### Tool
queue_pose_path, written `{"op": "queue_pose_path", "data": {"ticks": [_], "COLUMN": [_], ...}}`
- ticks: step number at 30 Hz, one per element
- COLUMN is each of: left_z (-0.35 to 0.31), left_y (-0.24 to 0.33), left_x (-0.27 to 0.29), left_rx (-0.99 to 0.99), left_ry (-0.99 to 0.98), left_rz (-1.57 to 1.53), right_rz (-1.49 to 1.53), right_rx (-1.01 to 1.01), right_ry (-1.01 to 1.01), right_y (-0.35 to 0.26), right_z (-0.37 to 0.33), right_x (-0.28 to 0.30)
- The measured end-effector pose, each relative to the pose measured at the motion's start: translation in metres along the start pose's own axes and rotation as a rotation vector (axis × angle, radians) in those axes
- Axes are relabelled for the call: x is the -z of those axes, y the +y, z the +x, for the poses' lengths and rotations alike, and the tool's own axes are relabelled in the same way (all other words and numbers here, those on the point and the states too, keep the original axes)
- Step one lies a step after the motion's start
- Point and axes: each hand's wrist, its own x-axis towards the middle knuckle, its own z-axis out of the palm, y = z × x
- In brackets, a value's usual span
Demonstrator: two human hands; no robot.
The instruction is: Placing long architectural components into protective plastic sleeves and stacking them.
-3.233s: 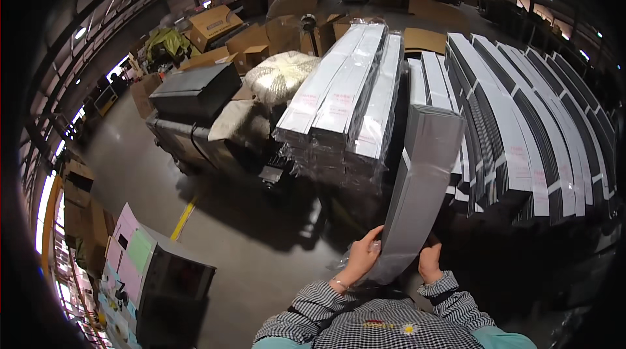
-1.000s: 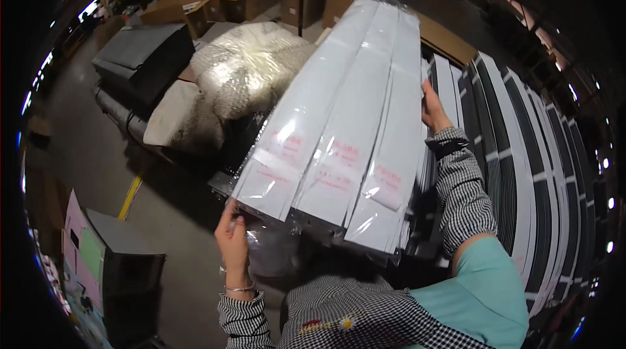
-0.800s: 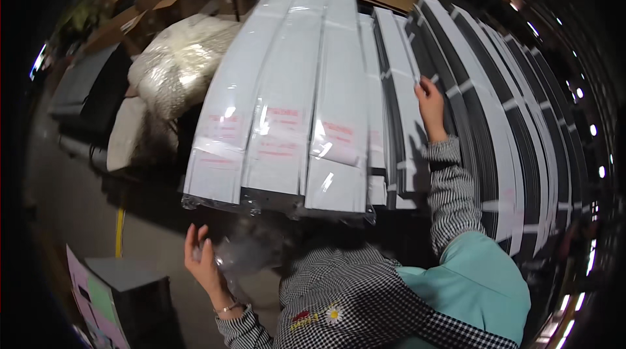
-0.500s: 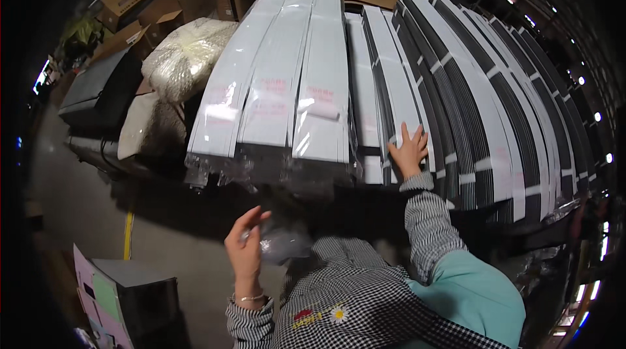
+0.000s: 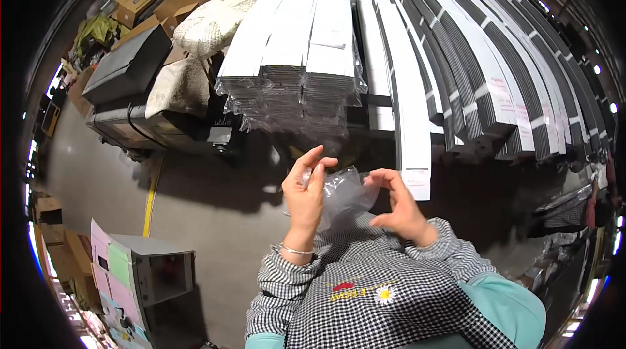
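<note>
Before a checked apron (image 5: 391,316), a clear plastic bag (image 5: 351,198) is bunched between the left hand (image 5: 304,202) and the right hand (image 5: 404,213)

Nothing carries the clear plastic bag; it is up in the air, short of the near ends of the wrapped stack (image 5: 280,98) and just beyond the apron's upper edge. It looks very light, soft and limp, with slick, crinkled film that probably slides between dry fingers and could tear if pulled hard. An edge, pinched between thumb and forefinger on each side, seems the surest hold; which edge is the mouth cannot be made out.

The left hand is loosely curled around part of the film, thumb and forefinger a little apart at the tips, crumpled plastic showing against the palm. A thin bracelet (image 5: 297,251) circles that wrist. The right hand is open in a wide C, its thumb well apart from its fingers, whose tips appear to touch the bag's right edge. It grips nothing firmly that can be seen.

Just beyond the right hand, one white-topped bundle (image 5: 409,114) juts nearer than its neighbours. Farther right, dark banded bundles (image 5: 479,98) lie side by side.
</note>
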Motion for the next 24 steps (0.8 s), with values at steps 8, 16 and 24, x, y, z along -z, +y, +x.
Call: {"op": "queue_pose_path", "data": {"ticks": [8,16,24], "left_z": [-0.068,-0.100,-0.103], "left_y": [0.007,-0.056,-0.058], "left_x": [-0.022,-0.033,-0.046], "left_rx": [0.013,0.520,0.747], "left_ry": [-0.408,-0.483,-0.608], "left_rz": [-0.197,0.009,-0.745], "right_rz": [-0.221,-0.278,0.866], "right_rx": [0.261,0.225,-0.285], "right_ry": [0.233,0.280,0.063], "right_y": [-0.010,-0.012,0.022], "right_z": [-0.036,-0.068,-0.101], "right_x": [0.021,0.051,0.088]}}
